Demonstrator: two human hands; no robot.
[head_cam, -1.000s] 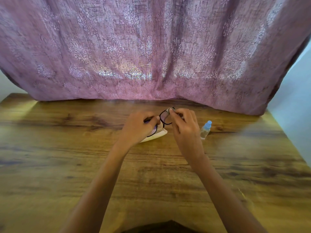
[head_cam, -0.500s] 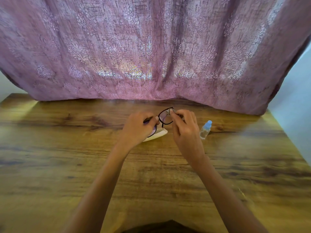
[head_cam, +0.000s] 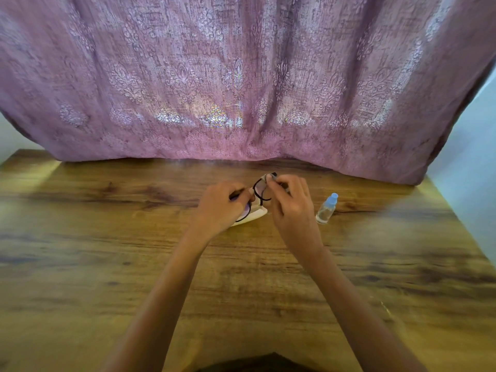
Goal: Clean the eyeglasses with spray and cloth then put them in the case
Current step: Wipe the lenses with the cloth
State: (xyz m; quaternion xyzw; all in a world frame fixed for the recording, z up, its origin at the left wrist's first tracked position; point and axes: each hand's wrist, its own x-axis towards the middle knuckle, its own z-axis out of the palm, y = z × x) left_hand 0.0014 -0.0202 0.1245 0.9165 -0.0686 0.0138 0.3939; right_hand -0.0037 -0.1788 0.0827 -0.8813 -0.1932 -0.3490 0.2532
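Observation:
Black-framed eyeglasses (head_cam: 259,194) are held above the table between both hands. My left hand (head_cam: 221,206) grips their left lens side, fingers curled round the frame. My right hand (head_cam: 291,204) pinches a small grey cloth (head_cam: 265,178) against the right lens at the frame's top corner. A white glasses case (head_cam: 252,216) lies on the table below the hands, mostly hidden by them. A small clear spray bottle (head_cam: 326,209) with a light blue cap stands to the right of my right hand, apart from it.
A wooden table (head_cam: 134,264) fills the lower view. A pink patterned curtain (head_cam: 241,89) hangs along its far edge. A pale wall shows at the right beyond the table's right edge.
My right hand has shifted the cloth slightly up along the right lens toward the frame's top corner. The left hand, case and bottle stay put.

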